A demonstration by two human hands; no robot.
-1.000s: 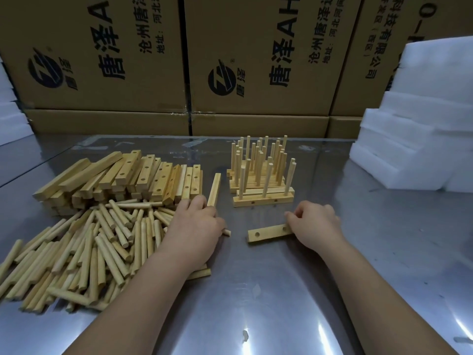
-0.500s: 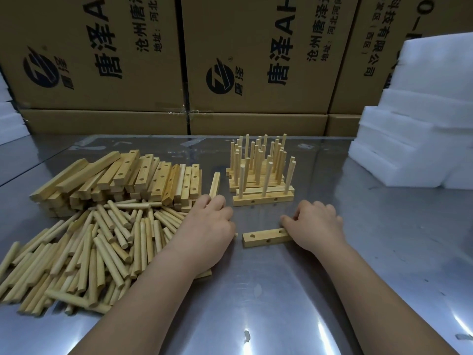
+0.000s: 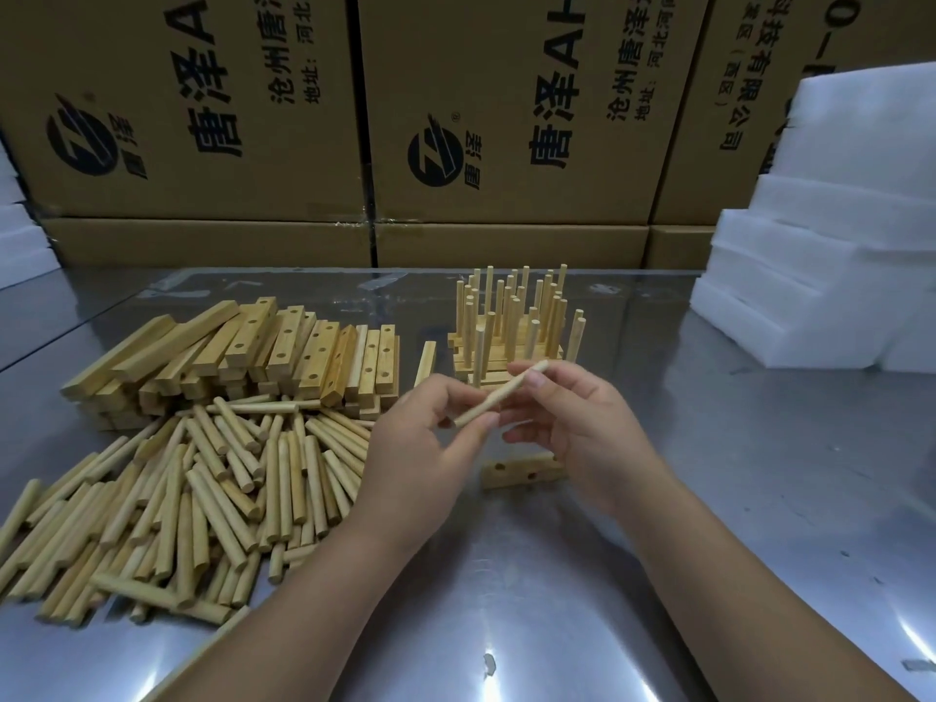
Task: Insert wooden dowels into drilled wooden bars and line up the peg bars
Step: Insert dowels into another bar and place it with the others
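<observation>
Dowel (image 3: pixel 501 392) was pinched, tilted, between left grip (image 3: pixel 430 448) and right grip (image 3: pixel 582 428) | drilled bar (image 3: pixel 521 471) lay flat on desk (image 3: pixel 557 600) beneath | step likely needed it upended, centred over a hole, pressed straight.

Pale tan dowels (image 3: pixel 202 499); honey-yellow bars (image 3: pixel 283 347); brown boxes (image 3: pixel 506 119) — black print; white foam (image 3: pixel 835 245).
</observation>
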